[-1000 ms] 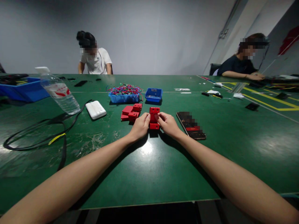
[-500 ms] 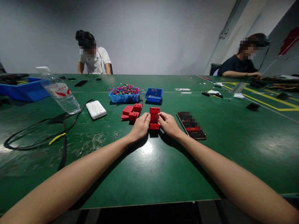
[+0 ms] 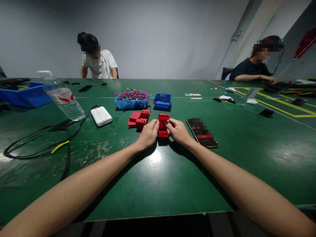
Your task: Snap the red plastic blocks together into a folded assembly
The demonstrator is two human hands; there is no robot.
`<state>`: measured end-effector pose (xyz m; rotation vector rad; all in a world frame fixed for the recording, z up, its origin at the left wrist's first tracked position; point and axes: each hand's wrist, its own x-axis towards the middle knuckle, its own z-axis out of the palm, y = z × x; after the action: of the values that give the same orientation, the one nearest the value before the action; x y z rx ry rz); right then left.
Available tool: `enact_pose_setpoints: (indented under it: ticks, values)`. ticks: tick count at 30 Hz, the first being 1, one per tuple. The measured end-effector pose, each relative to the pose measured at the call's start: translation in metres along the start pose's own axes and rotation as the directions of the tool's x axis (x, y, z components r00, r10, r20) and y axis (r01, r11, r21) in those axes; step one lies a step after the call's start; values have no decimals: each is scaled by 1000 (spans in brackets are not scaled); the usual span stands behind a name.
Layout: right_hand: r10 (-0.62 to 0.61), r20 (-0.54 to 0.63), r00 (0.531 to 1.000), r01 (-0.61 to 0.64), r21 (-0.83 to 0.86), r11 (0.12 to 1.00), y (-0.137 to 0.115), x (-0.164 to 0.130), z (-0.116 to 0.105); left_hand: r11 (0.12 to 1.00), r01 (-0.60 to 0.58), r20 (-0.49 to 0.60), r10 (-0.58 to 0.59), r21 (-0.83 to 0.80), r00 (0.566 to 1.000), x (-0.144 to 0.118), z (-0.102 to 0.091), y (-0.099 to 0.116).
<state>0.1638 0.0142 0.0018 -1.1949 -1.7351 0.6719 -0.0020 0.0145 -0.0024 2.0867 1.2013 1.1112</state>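
Both hands meet at the middle of the green desk (image 3: 158, 184) and grasp one red plastic block (image 3: 163, 125) between them: the left hand (image 3: 147, 135) pinches its left side, the right hand (image 3: 178, 131) its right, with the block resting on the desk. More red blocks (image 3: 138, 119) lie just to the left, a phone (image 3: 201, 132) just to the right. Even pressure from both sides, with the piece kept flat, looks best for a clean fit.
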Motion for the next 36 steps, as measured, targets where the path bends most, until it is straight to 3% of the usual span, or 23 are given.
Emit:
enact_pose_setpoints:
  ticks: [36]
  values:
    - [-68, 39, 997, 69, -22, 997, 10, 0, -3, 998, 66, 0, -66, 10, 998, 5, 2, 2]
